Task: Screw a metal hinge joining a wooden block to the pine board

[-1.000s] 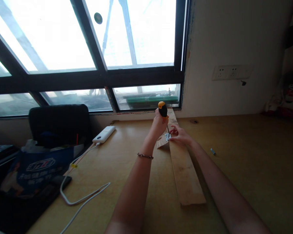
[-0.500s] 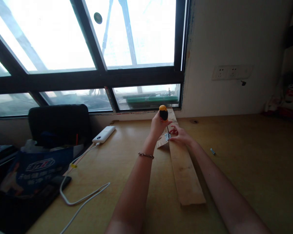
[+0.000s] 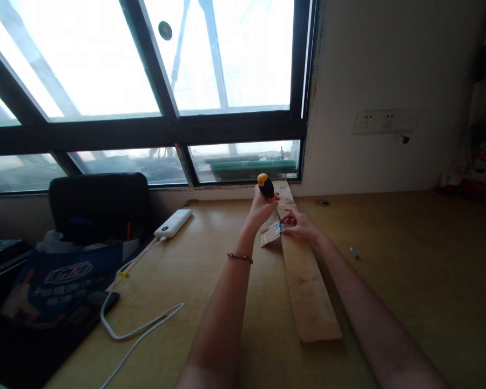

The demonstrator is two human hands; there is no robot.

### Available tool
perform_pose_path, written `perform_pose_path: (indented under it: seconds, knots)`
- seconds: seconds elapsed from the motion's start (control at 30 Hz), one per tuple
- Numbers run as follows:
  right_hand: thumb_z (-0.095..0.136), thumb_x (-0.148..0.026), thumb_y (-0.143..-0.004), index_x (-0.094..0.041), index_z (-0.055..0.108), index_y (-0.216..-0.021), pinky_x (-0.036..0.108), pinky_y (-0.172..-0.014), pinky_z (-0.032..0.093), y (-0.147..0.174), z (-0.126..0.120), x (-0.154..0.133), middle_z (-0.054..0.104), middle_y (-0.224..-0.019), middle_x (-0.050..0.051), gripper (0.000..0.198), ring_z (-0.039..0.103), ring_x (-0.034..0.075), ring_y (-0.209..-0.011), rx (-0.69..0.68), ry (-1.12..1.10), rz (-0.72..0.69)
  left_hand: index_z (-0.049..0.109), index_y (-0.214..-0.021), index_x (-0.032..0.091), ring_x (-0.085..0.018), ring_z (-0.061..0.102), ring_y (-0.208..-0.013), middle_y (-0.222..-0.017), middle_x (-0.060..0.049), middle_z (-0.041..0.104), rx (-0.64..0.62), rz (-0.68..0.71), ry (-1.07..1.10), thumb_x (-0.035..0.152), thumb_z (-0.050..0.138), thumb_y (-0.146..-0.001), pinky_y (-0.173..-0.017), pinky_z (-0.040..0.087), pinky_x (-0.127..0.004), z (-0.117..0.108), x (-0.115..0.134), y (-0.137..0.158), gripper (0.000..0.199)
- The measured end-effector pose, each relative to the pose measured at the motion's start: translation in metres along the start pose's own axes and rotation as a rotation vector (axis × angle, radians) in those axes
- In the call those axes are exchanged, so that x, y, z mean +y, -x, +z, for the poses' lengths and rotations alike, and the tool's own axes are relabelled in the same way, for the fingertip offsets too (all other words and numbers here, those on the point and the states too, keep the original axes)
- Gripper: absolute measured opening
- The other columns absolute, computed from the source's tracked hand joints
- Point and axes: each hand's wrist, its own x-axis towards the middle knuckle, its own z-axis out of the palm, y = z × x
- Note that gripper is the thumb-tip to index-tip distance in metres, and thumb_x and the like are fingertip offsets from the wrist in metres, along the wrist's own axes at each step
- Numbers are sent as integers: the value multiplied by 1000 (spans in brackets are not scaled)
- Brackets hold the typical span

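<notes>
My left hand (image 3: 262,209) is wrapped around the yellow-and-black handle of a screwdriver (image 3: 266,187). Its shaft slants down to a silver metal hinge (image 3: 278,227). That hinge spans the edge of a long wooden board (image 3: 311,289) and a smaller wooden piece (image 3: 269,236), which tilts down to the left. From the right, my right hand (image 3: 301,225) reaches across the board, thumb and fingertips bent around the hinge and pressing at its edge. Whether a screw sits under the screwdriver's tip is too small to make out.
On the tabletop (image 3: 405,302), a small metal bolt (image 3: 353,253) lies to the right. A white power bank (image 3: 174,223) with a white cable (image 3: 140,335) is on the left. Beyond the left edge stand a black chair (image 3: 99,205) and a blue bag (image 3: 65,283). A window (image 3: 235,127) rises behind.
The screwdriver's handle has tipped to the left, with my left hand turning slightly along with it. My right hand stays at the hinge.
</notes>
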Motion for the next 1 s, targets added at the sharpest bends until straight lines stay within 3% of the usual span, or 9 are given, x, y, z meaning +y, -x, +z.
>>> perform_pose_path:
  seconds: [0.17,0.3,0.47,0.7,0.8,0.9,1.0]
  knots:
    - [77,-29,-53,-19,44,-114,30,-73,47,0,0,0,64,-91,3,70,58,13,-72,4,4,4,32,-104,19,-9,55,-60,-73,5,52,48,-57,46,17,75,-49,-60,46,-25,7,4,2,69]
    - [77,-28,-54,-18,43,-114,30,-73,47,0,0,0,64,-91,4,70,58,13,-73,6,2,4,32,-104,19,-13,60,-64,-76,3,53,30,-90,70,19,78,-45,-60,49,-27,8,6,3,75]
    - [76,-29,-54,-19,43,-114,30,-72,47,1,-1,-2,64,-91,4,69,58,14,-73,-2,-7,-8,36,-104,17,-20,63,-75,-76,0,59,-21,-78,91,20,79,-45,-66,51,-34,7,12,5,72]
    - [76,-30,-54,-19,43,-115,29,-71,47,1,0,0,64,-92,4,71,58,14,-73,-1,-12,4,37,-101,18,-18,61,-86,-89,-5,60,-171,-33,193,25,67,-65,-79,46,-35,4,11,3,47]
    - [76,-30,-53,-19,43,-115,29,-71,47,0,0,2,64,-91,4,71,58,14,-73,-4,-9,-2,35,-100,19,-14,60,-80,-88,-2,55,-110,-23,137,24,68,-63,-73,46,-29,6,12,3,50]
    - [76,-30,-53,-19,44,-114,29,-71,47,0,0,2,64,-91,4,70,57,14,-72,-3,-3,4,32,-102,20,-10,56,-72,-82,3,50,-3,-42,49,20,76,-52,-65,46,-23,10,15,6,66]
    - [76,-30,-54,-19,44,-114,29,-71,46,0,-1,1,64,-91,4,69,57,14,-74,-5,1,9,30,-102,21,-8,54,-64,-77,5,47,13,-70,36,18,79,-45,-59,45,-22,12,17,7,75]
